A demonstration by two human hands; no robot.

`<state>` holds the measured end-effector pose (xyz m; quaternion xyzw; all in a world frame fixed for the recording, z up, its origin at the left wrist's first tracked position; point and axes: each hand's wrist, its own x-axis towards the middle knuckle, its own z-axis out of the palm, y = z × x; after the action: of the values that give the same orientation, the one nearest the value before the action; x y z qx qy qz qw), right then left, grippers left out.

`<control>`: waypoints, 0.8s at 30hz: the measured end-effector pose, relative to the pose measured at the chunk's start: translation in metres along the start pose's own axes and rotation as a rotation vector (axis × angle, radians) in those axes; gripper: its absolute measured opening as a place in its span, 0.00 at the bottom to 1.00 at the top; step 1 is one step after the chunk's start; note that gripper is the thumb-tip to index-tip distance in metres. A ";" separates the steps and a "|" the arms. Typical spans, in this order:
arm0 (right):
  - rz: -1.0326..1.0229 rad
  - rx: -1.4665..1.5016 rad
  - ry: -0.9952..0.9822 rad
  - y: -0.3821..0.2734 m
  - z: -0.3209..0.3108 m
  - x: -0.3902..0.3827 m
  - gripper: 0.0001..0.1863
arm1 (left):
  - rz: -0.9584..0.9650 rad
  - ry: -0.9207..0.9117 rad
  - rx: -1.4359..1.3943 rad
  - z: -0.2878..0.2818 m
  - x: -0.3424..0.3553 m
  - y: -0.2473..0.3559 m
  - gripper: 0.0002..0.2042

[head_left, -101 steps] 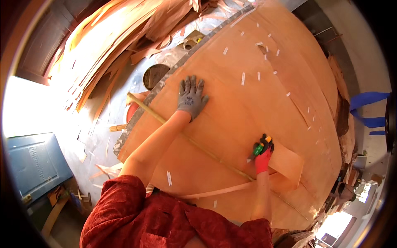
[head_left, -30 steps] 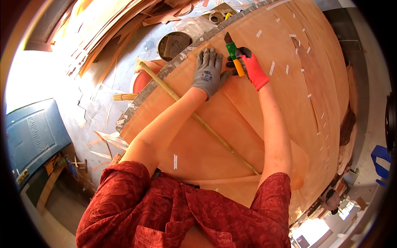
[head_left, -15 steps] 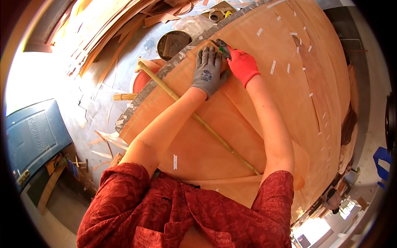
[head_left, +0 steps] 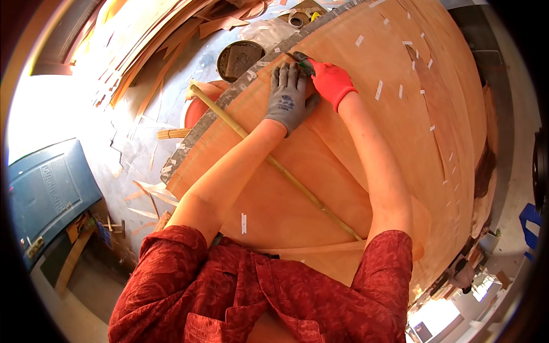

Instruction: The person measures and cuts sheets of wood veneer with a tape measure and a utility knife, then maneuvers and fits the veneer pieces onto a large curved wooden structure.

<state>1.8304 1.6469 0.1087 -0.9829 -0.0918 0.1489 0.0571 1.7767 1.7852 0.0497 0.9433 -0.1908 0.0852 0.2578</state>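
Head view, grey-gloved left hand [head_left: 290, 97]: flat on the thin, orange-brown wood-veneer sheet [head_left: 306, 157], fingers extended nearly side by side, thumb apart, presumably steadying it.
Red-and-black-gloved right hand [head_left: 326, 78]: just right of those fingers, its own clamped around a green-handled tool [head_left: 303, 65], mostly hidden.
Yellow, jointed bamboo pole [head_left: 311, 199]: across the sheet, below the left fingers, perhaps as weight.
Surfaces: smooth veneer; narrow white strips [head_left: 379, 90] right of both hands' fingers; rough grey worktop edge [head_left: 197, 133] beyond the left fingers.

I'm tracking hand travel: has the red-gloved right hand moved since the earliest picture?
Yes: the red-gloved right hand has moved away from the person, toward the work surface's gray edge strip, and is now beside the gray-gloved left hand.
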 end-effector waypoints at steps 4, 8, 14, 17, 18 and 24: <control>-0.009 -0.005 0.015 0.023 0.015 0.001 0.25 | 0.000 -0.007 0.016 0.002 0.000 0.002 0.34; 0.016 -0.008 -0.082 0.024 0.003 -0.005 0.25 | -0.011 -0.068 0.036 -0.003 0.000 0.002 0.35; 0.033 0.053 -0.109 0.042 -0.012 -0.036 0.27 | -0.014 -0.104 0.070 0.002 0.002 0.002 0.36; 0.021 0.105 -0.118 0.056 -0.003 -0.043 0.24 | -0.005 -0.102 0.108 0.005 0.001 0.003 0.36; 0.036 0.093 -0.130 0.061 -0.001 -0.044 0.23 | -0.001 -0.105 0.117 0.006 0.002 0.005 0.36; 0.066 0.077 -0.162 0.072 -0.003 -0.065 0.22 | 0.009 -0.088 0.163 0.007 0.001 0.003 0.36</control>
<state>1.7824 1.5635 0.1198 -0.9673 -0.0577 0.2329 0.0825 1.7771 1.7786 0.0455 0.9631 -0.1986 0.0602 0.1712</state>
